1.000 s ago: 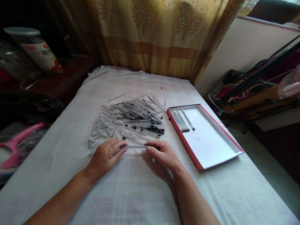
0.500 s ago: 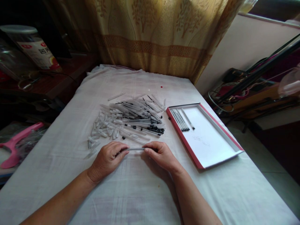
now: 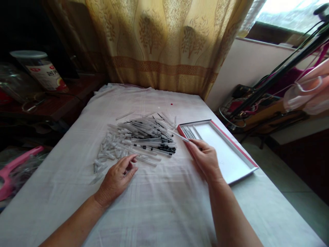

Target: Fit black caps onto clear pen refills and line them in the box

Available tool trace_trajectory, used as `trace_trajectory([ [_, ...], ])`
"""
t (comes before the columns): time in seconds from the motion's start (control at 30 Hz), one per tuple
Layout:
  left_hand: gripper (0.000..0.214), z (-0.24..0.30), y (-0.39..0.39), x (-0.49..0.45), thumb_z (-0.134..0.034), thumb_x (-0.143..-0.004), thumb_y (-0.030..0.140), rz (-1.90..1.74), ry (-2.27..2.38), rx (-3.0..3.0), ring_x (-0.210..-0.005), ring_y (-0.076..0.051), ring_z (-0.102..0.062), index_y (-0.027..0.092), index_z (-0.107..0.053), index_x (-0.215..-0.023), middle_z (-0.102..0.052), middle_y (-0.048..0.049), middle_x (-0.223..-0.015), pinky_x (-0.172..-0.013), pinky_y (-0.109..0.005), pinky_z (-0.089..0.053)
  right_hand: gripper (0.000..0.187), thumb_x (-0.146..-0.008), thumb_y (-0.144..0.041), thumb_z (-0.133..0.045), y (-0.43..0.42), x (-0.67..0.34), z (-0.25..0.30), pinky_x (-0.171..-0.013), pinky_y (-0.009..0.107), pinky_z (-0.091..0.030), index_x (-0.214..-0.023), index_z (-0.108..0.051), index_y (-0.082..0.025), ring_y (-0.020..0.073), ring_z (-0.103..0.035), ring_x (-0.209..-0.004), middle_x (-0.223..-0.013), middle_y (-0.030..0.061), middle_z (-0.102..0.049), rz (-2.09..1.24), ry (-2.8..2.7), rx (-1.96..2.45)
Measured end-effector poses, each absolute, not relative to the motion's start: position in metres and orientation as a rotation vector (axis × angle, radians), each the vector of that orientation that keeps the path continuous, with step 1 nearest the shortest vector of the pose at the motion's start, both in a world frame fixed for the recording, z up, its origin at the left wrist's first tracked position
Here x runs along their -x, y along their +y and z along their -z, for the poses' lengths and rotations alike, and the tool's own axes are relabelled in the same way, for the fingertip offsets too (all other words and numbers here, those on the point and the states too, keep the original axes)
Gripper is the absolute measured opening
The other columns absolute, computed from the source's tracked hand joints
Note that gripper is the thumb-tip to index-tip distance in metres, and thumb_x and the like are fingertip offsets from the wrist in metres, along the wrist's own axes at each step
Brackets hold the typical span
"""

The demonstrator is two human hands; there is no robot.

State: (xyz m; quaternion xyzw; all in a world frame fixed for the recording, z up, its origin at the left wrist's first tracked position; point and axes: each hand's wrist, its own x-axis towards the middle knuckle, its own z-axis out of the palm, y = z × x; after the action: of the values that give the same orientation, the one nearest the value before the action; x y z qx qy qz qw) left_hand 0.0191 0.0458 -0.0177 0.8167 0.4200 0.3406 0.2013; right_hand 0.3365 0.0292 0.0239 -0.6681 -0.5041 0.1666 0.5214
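Head-worn view, looking forward and down, close over a white-clothed table point(image 3: 154, 209), facing a curtain point(image 3: 167, 41)

Window point(image 3: 288, 16) glares far beyond your right hand point(image 3: 207, 159), itself seemingly motion-blurred; deep gloom left of your left hand point(image 3: 117, 176).

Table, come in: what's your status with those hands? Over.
Left hand open, apparently empty. Right hand gripping slim tube by red-edged tray. Pile of tubes just beyond left hand.
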Motion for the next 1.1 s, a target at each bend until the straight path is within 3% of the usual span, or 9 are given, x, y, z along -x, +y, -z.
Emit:
trace_trajectory([
  [0.1,0.033,0.021,0.047,-0.019,-0.05,-0.093,0.032,-0.939,1.16,-2.328,-0.077,-0.015,-0.067,0.022,-0.058,-0.124,-0.071,-0.004,-0.096,-0.073,-0.026,-0.056,0.037,-0.075,-0.046,-0.067,0.047,-0.402,-0.022,-0.085,0.04,-0.051,-0.094,-0.079,-0.016,0.0283,-0.069,-0.091,-0.092,0.0119,-0.076,-0.2,-1.019,1.864],
  [0.27,0.03,0.025,0.048,-0.02,-0.049,-0.094,0.033,-0.956,1.149,-2.405,-0.078,-0.015,-0.069,0.022,-0.062,-0.119,-0.072,-0.0041,-0.097,-0.074,-0.026,-0.057,0.036,-0.077,-0.032,-0.056,0.074,-0.46,-0.004,-0.077,0.037,-0.051,-0.099,-0.078,-0.015,0.0285,-0.07,-0.087,-0.09,0.0125,-0.077,-0.104,-0.867,2.29],
  [0.57,0.023,0.026,0.05,-0.019,-0.049,-0.096,0.026,-1.007,1.082,-2.541,-0.087,-0.018,-0.07,0.02,-0.066,-0.11,-0.074,-0.0056,-0.098,-0.078,-0.027,-0.056,0.036,-0.076,-0.027,-0.056,0.088,-0.442,0.016,-0.077,0.033,-0.049,-0.104,-0.078,-0.026,0.027,-0.069,-0.092,-0.1,0.0068,-0.077,-0.162,-1.069,2.454],
  [1.1,0.024,0.025,0.049,-0.019,-0.048,-0.096,0.028,-0.961,1.093,-2.52,-0.09,-0.018,-0.07,0.02,-0.067,-0.109,-0.074,-0.006,-0.099,-0.08,-0.028,-0.056,0.035,-0.084,-0.027,-0.052,0.083,-0.442,0.012,-0.083,0.031,-0.051,-0.11,-0.076,-0.026,0.0247,-0.069,-0.1,-0.108,0.0049,-0.076,-0.246,-1.28,2.451],
])
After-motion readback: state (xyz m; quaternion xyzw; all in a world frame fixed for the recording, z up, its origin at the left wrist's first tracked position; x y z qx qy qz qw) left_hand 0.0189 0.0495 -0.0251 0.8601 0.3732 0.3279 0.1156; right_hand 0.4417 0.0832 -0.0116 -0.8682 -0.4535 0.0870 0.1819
